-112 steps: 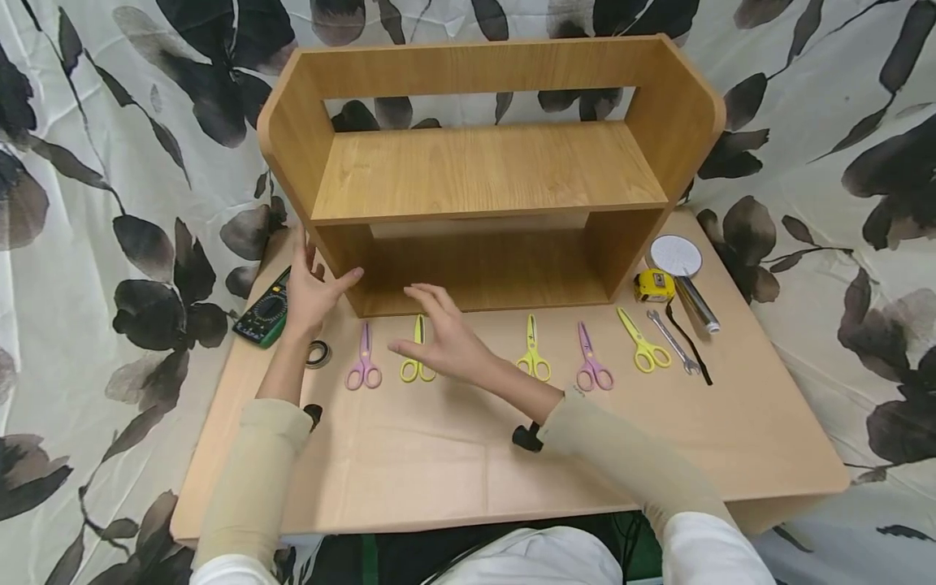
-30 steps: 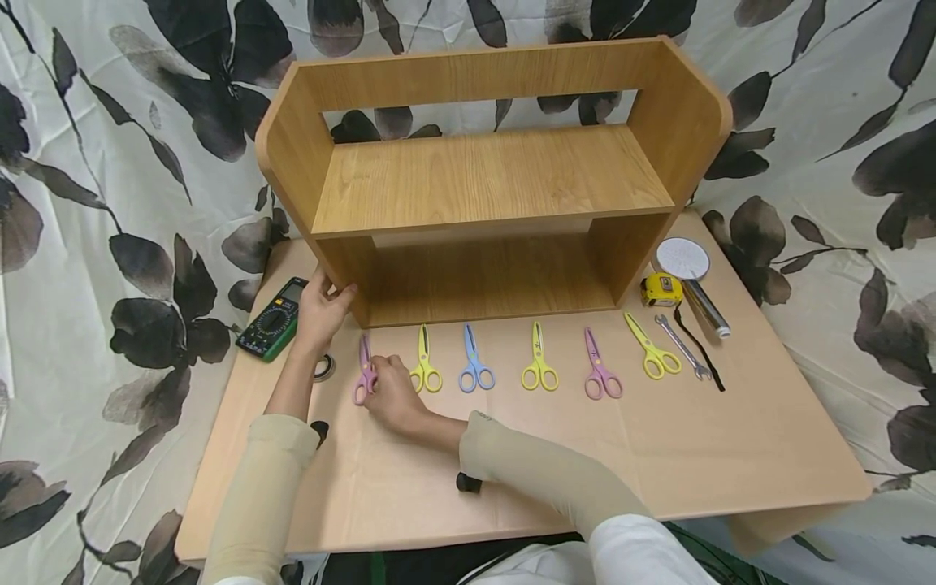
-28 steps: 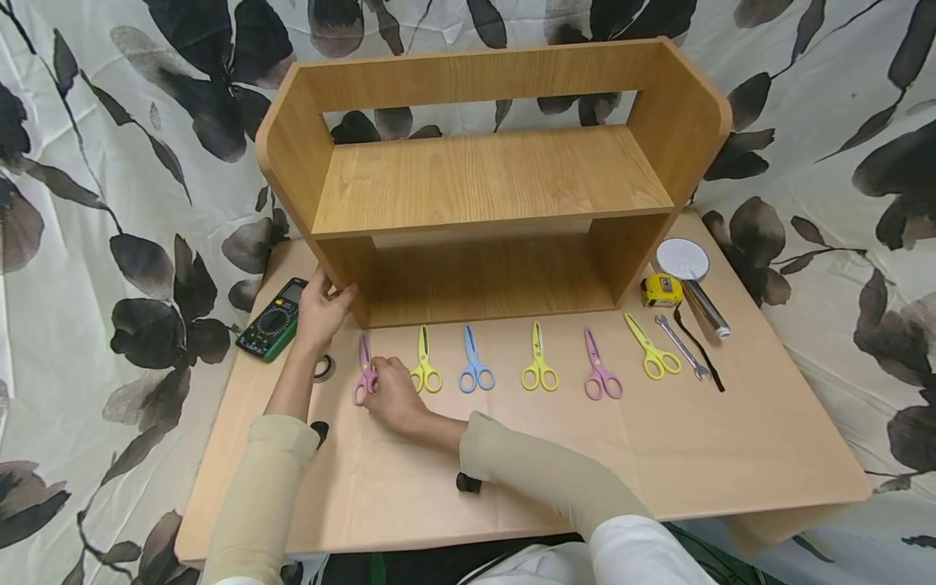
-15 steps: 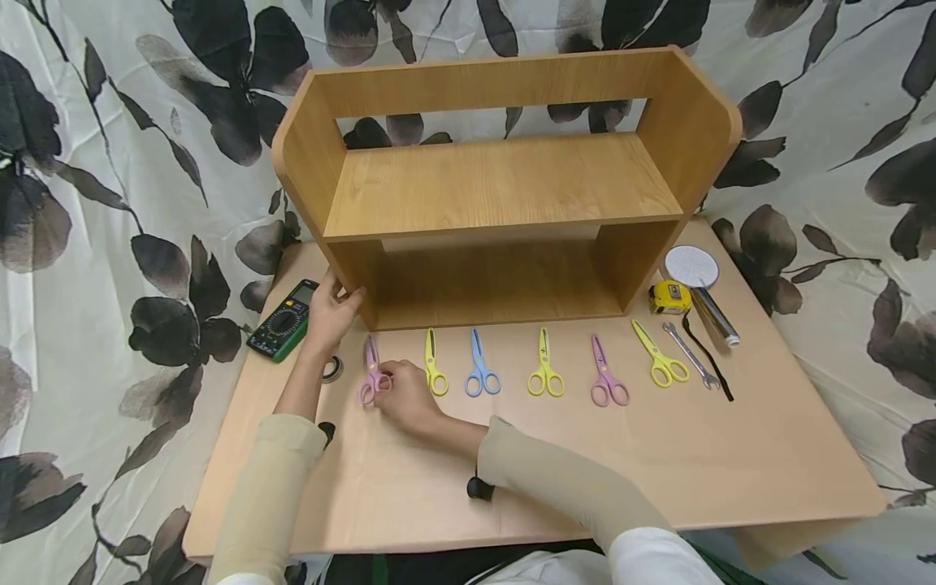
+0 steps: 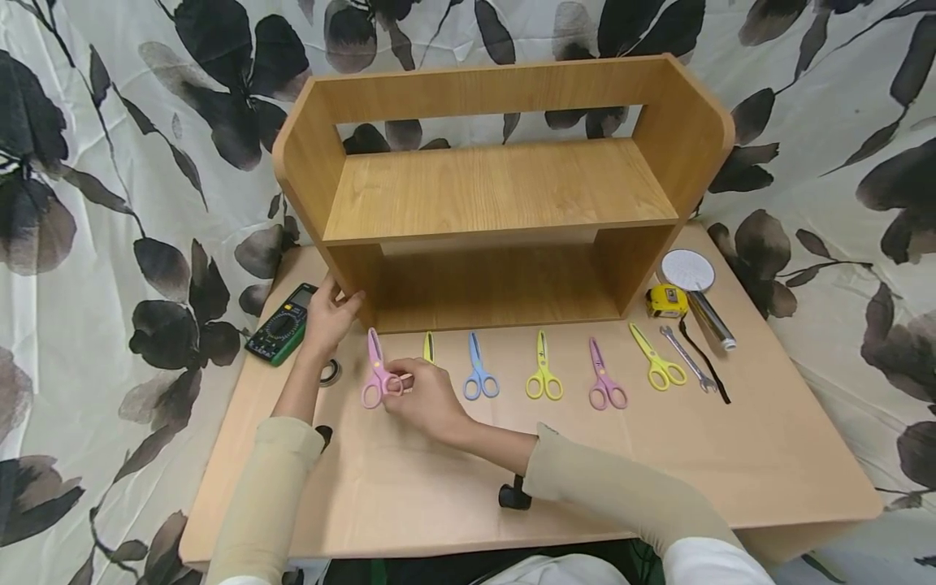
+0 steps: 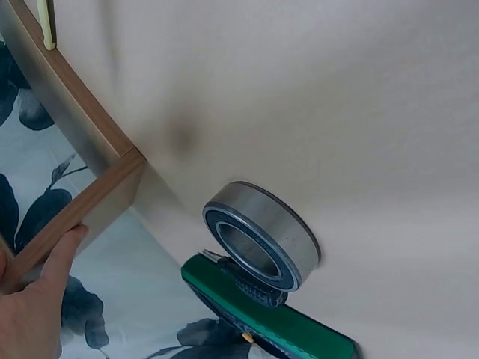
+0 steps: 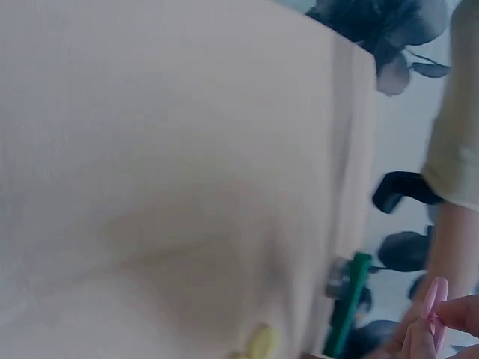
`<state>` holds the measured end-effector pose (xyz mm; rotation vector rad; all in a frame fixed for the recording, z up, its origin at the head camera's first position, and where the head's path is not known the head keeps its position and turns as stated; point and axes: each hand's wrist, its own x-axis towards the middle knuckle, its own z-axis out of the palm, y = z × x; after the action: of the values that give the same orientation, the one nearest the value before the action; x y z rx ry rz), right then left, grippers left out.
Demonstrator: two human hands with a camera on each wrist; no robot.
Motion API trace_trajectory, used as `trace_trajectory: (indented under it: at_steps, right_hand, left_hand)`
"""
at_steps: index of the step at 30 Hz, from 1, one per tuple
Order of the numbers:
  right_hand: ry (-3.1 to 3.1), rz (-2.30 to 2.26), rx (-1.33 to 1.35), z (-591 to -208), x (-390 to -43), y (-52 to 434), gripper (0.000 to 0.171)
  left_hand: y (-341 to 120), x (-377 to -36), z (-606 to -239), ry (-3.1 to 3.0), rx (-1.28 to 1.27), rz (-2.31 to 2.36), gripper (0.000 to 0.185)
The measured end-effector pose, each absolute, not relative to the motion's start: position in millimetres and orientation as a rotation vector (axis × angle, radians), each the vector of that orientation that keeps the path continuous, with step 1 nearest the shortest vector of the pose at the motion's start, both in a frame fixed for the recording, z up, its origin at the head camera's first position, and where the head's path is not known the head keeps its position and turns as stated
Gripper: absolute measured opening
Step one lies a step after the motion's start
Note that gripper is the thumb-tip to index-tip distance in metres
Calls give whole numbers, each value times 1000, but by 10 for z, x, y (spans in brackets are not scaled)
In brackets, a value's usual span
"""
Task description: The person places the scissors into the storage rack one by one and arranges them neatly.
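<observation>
My right hand pinches the pink scissors by a handle loop, blades pointing away from me. In the right wrist view the scissors' pink handle shows between thumb and fingers at the lower right corner. My left hand holds the lower left side panel of a two-tier wooden desk shelf. A finger of it lies along the panel's edge in the left wrist view. Beside that hand are a metal ball bearing and a green-cased multimeter. Yellow scissors are partly hidden behind my right hand.
Along the shelf's front lie blue scissors, yellow scissors, purple-pink scissors and more yellow scissors. To their right are a wrench, a tape measure and a round white-headed tool with metal handle.
My right hand came down from in front of the shelf, took hold of the pink scissors and has now raised them slightly from the table. My left hand settled on the shelf's side.
</observation>
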<state>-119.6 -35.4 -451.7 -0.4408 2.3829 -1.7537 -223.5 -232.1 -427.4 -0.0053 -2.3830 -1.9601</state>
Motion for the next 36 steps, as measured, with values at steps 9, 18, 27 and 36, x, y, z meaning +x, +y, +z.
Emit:
trace_trajectory:
  at_steps: [9, 18, 27, 36]
  right_hand:
    - [2361, -1820, -519, -3934, -1191, -102, 41]
    - [2408, -1866, -624, -3392, -1354, -56, 41]
    - [2484, -1815, -671, -3008, -1798, -132, 43]
    - [2560, -1750, -688, -2773, -2261, -309, 37]
  left_hand:
    - [-2338, -2239, -4292, -2377, -34, -1962, 61]
    - [-2433, -2341, -4521, -2346, -83, -1898, 63]
    - [-2470, -2372, -4558, -2409, -35, -1824, 67]
    - [-2375, -2241, -4313, -2412, -32, -1931, 63]
